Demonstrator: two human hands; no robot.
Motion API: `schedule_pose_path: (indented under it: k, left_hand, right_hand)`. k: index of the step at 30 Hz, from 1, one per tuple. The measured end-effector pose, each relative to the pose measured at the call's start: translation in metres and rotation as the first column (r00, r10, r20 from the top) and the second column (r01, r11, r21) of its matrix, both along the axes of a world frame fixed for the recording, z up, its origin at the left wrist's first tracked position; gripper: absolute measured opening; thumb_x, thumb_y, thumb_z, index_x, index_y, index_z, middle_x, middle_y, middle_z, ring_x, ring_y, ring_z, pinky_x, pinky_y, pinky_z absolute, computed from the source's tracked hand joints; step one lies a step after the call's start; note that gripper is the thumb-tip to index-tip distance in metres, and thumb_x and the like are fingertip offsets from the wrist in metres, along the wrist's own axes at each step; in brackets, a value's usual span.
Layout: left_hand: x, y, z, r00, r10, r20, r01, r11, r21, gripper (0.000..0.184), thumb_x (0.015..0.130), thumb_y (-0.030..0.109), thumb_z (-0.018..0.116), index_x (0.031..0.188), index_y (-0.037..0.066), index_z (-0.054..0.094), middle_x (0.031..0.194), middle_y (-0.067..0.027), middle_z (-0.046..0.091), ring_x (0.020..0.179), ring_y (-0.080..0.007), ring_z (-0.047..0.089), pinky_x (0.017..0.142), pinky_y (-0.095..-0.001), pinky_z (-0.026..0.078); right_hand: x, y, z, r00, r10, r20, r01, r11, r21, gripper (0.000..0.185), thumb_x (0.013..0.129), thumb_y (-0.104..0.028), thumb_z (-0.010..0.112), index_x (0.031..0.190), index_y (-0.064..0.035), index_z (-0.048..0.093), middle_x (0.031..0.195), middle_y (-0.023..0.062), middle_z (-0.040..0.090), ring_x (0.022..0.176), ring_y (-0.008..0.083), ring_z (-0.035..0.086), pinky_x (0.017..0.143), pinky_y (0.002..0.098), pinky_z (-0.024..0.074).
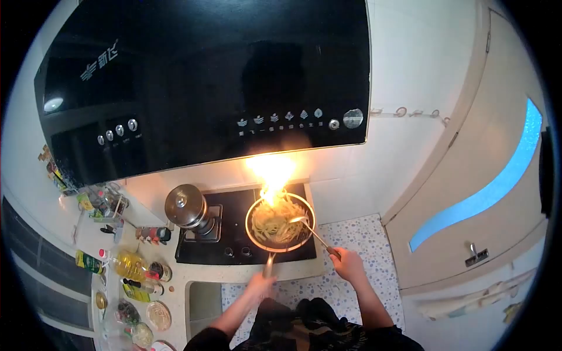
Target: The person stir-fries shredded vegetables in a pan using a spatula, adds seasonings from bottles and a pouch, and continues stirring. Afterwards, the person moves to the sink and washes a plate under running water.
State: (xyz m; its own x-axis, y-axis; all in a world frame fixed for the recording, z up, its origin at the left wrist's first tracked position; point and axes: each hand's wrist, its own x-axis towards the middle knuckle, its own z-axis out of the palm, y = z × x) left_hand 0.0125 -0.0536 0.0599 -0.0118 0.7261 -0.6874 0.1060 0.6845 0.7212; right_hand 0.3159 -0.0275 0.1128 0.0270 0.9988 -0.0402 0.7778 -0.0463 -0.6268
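My left hand is wrapped round the handle of a wok, which is over the right side of the black gas stove. Pale strips of food fill the wok; their exact kind I cannot make out. My right hand grips the dark handle end of a metal ladle. The ladle's head rests among the food, right of the wok's middle. A tall bright flame flares at the wok's far rim and hides part of it.
A lidded steel pot stands on the left burner. Close above the flame hangs a black range hood. Along the left counter are an oil bottle, several jars and seasonings. A door is at the right.
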Motion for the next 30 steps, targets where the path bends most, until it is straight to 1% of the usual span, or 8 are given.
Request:
schedule_pose_path:
  k: [3,6,7,9,14,17,23,30]
  left_hand:
    - [-0.002,0.069,-0.036,0.992,-0.012,0.127,0.002,0.997,0.074,0.028,0.088,0.024,0.072,0.089,0.001,0.057,0.061,-0.0035,0.054,0.046,-0.0147,0.049,0.039,-0.0324,0.037]
    - [0.018,0.037,-0.028,0.997,0.049,-0.053,-0.043,0.993,0.107,0.024,0.09,0.019,0.071,0.095,0.001,0.057,0.062,-0.002,0.053,0.046,-0.0133,0.047,0.04,-0.0328,0.037]
    - [0.013,0.017,-0.015,0.991,-0.065,-0.114,0.068,0.997,0.02,0.023,0.089,0.019,0.071,0.094,0.001,0.057,0.06,-0.0019,0.053,0.043,-0.0138,0.046,0.038,-0.0326,0.036]
    - [0.002,-0.022,-0.01,1.0,-0.015,0.019,0.012,0.994,0.11,0.023,0.09,0.021,0.07,0.083,0.002,0.059,0.059,-0.0033,0.054,0.04,-0.0145,0.045,0.037,-0.0328,0.035]
    - [-0.015,0.044,-0.032,0.996,-0.054,0.069,0.057,0.998,-0.036,0.022,0.089,0.023,0.07,0.082,0.006,0.059,0.059,-0.0019,0.052,0.046,-0.0128,0.046,0.04,-0.0311,0.035]
    - [0.005,0.081,-0.017,0.998,-0.004,0.063,0.003,1.0,0.013,0.023,0.09,0.021,0.069,0.082,0.005,0.056,0.06,-0.0043,0.053,0.044,-0.0145,0.046,0.041,-0.0328,0.036]
    - [0.005,-0.017,-0.009,0.996,-0.007,0.093,0.006,1.0,0.005,0.018,0.09,0.017,0.069,0.09,0.002,0.057,0.063,-0.0019,0.053,0.046,-0.0122,0.046,0.041,-0.0296,0.036]
    - [0.005,0.034,-0.034,0.998,0.031,0.057,-0.033,0.999,0.033,0.021,0.09,0.017,0.069,0.089,0.003,0.053,0.064,-0.0033,0.052,0.045,-0.0137,0.045,0.04,-0.0311,0.038]
  right_hand:
    - [-0.009,0.005,0.004,0.998,-0.008,0.069,0.008,1.0,-0.003,0.028,0.088,-0.027,0.066,0.108,-0.0069,0.068,0.089,0.0181,0.071,0.082,0.0393,0.067,0.072,0.0477,0.0535]
    - [-0.009,0.008,0.013,0.999,-0.014,0.029,0.013,0.999,0.033,0.029,0.088,-0.027,0.065,0.109,-0.0066,0.067,0.089,0.0186,0.07,0.082,0.0395,0.067,0.072,0.0478,0.0534]
    - [-0.007,0.005,0.011,1.0,-0.013,0.023,0.012,0.999,0.043,0.03,0.088,-0.027,0.065,0.11,-0.0066,0.067,0.088,0.0188,0.07,0.082,0.0395,0.067,0.072,0.0479,0.0534]
    - [-0.003,0.003,0.007,1.0,-0.009,0.015,0.009,1.0,0.023,0.03,0.088,-0.027,0.065,0.111,-0.0067,0.067,0.088,0.0191,0.07,0.082,0.0399,0.066,0.072,0.0482,0.0532]
    - [-0.005,0.009,-0.001,1.0,0.002,0.023,-0.003,0.999,0.048,0.029,0.089,-0.027,0.064,0.11,-0.0084,0.068,0.088,0.0194,0.07,0.083,0.0405,0.066,0.072,0.0484,0.0528]
    - [-0.011,0.018,0.011,0.999,-0.003,0.051,0.002,1.0,0.011,0.028,0.089,-0.027,0.064,0.11,-0.009,0.068,0.088,0.0197,0.07,0.082,0.0408,0.066,0.071,0.0485,0.0526]
    - [-0.002,0.005,0.004,1.0,0.008,-0.014,-0.008,0.999,-0.033,0.031,0.089,-0.028,0.064,0.113,-0.0094,0.068,0.088,0.0195,0.07,0.082,0.0401,0.066,0.072,0.0479,0.0531]
    - [-0.005,0.012,-0.009,0.998,0.005,0.06,-0.003,0.999,-0.039,0.033,0.09,-0.029,0.063,0.114,-0.0088,0.068,0.087,0.019,0.07,0.082,0.0396,0.067,0.071,0.0482,0.0535]
